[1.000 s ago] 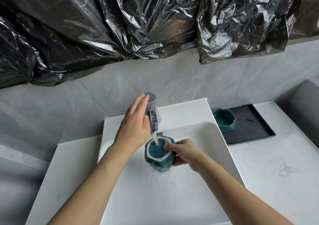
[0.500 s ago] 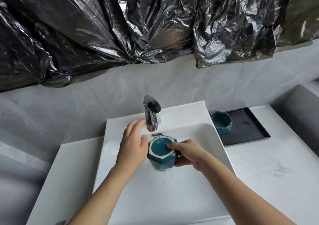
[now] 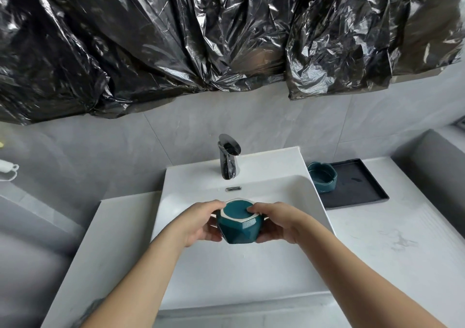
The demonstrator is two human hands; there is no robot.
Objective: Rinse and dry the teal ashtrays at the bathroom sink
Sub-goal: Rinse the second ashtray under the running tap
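Both hands hold one faceted teal ashtray (image 3: 239,223) above the white sink (image 3: 297,192), in front of the faucet (image 3: 228,160) and apart from it. The ashtray sits between the two palms, tilted so that a flat teal face with a pale unglazed ring points up and toward the camera.

The left hand (image 3: 198,223) grasps the left side: fingers curl over the upper left edge, and the thumb wraps under the lower facets. The right hand (image 3: 278,223) grasps the right side: fingertips (image 3: 251,209) rest on the upper flat face near its right rim, and the thumb supports the body from below. The ashtray's centre lies between the two grips, with most of the front facets left uncovered.

No water stream is visible at the faucet spout.

A second teal ashtray (image 3: 322,176) stands upright on the left end of a dark tray (image 3: 362,186), on the counter (image 3: 402,239) right of the sink and well apart from the hands. Crumpled black plastic sheeting (image 3: 226,38) hangs over the wall above.
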